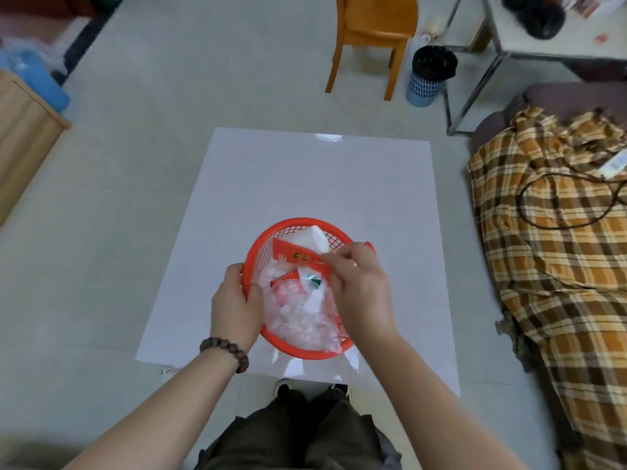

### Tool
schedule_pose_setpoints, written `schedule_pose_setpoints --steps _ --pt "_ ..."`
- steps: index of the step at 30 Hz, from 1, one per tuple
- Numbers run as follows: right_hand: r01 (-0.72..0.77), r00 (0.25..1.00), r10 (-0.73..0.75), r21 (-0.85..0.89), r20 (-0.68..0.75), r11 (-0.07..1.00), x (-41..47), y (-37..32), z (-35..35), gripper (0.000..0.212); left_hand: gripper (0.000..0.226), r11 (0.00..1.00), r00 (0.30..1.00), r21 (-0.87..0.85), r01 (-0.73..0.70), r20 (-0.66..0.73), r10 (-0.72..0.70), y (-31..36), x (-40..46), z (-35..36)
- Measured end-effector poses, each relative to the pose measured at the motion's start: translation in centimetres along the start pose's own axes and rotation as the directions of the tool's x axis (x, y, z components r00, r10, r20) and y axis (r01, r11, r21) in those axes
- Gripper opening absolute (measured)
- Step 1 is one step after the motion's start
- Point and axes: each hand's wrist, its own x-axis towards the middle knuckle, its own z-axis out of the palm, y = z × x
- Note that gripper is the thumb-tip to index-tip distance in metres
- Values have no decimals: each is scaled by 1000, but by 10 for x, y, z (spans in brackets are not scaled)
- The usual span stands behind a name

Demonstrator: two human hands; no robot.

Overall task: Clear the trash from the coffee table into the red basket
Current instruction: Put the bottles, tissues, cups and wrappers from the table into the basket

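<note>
The red basket (259, 247) sits on the near part of the white coffee table (305, 178). It holds a white cup (314, 237), a red wrapper (298, 257), a clear plastic bag (298, 313) and crumpled white scraps. My left hand (235, 303), with a bead bracelet on its wrist, grips the basket's left rim. My right hand (361, 286) is over the basket's right side, its fingers pinching the right end of the red wrapper. The right rim is hidden under that hand.
A wooden chair (373, 35) and a blue bin with a black liner (429, 76) stand beyond the table. A sofa under a plaid cloth (556, 239) lies to the right, a wooden cabinet (23, 137) to the left. My legs are at the table's near edge.
</note>
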Motion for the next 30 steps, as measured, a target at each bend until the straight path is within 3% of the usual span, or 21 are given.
schedule_pose_setpoints --steps 3,6,9,12,17,22,30 --pt "34 991 -17 -132 130 991 -8 -9 21 15 14 997 997 -29 -74 37 75 8 -10 7" --pt "140 953 -55 -273 298 952 -18 -7 28 25 13 991 989 -58 -121 81 125 11 -17 12" --pt "126 953 -68 -185 295 975 -31 -8 17 39 12 988 983 -69 -135 112 143 10 -17 14" --pt "228 950 -149 -283 276 931 -45 -4 1 47 11 985 976 -86 -149 145 161 11 -15 20" --pt "196 926 -64 -329 373 924 -59 7 3 54 11 965 945 -177 -191 232 230 26 -23 39" --pt "92 949 10 -309 314 947 -62 17 -7 47 11 963 909 -199 -180 342 240 36 -37 60" --pt "49 989 -2 -317 146 947 -89 45 -96 43 17 959 915 -263 -104 352 196 68 -68 106"
